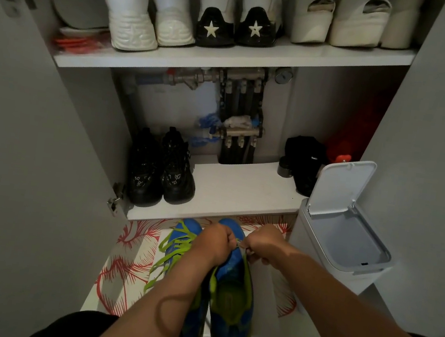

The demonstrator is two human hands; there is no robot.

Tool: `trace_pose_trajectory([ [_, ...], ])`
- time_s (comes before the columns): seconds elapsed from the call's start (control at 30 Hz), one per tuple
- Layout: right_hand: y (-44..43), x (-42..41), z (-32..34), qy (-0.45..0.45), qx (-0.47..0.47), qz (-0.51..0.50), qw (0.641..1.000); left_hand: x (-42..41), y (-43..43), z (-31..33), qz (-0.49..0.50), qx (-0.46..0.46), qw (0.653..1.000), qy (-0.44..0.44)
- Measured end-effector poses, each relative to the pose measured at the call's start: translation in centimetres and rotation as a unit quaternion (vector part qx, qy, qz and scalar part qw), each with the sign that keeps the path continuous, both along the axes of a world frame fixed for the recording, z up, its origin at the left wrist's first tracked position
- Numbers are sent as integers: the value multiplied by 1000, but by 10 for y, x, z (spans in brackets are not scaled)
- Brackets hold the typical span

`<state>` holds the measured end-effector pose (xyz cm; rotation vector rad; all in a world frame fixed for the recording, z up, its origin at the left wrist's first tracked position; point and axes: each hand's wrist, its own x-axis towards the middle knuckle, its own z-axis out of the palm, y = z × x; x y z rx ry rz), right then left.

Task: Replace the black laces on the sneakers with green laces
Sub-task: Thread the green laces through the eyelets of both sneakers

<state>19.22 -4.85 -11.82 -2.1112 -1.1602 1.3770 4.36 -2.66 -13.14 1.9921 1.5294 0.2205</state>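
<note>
R sneaker (231,295) on mat (132,255), touching L sneaker (184,228) (green-laced, loose). Green lace (245,255) pinched by curled fingers of L hand (213,241) + R hand (265,247) nr toe eyelets. Step, judged: threading. Next: ends evened, crossed upward.

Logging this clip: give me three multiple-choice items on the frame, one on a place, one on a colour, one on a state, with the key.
1. Where does the black pair of shoes stand?
A) upper shelf
B) lower shelf, left side
C) on the mat

2. What colour are the laces on the left blue sneaker?
A) black
B) green
C) white

3. How is the lid of the white bin?
A) open, tipped up
B) closed
C) lying on the floor

Key:
1 B, the pair sits at the left end of the lower shelf.
2 B, bright green laces cross its upper.
3 A, the lid stands up and the bin's inside shows.
</note>
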Motion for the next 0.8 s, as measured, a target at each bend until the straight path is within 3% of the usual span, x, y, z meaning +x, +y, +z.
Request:
trace_pose_trajectory([
  [0.47,-9,2,-2,-4,24,53,998,3,-1,0,31,20,999,32],
  [0.8,-7,10,9,63,76,-61,993,-2,8,12,-80,54,987,126],
])
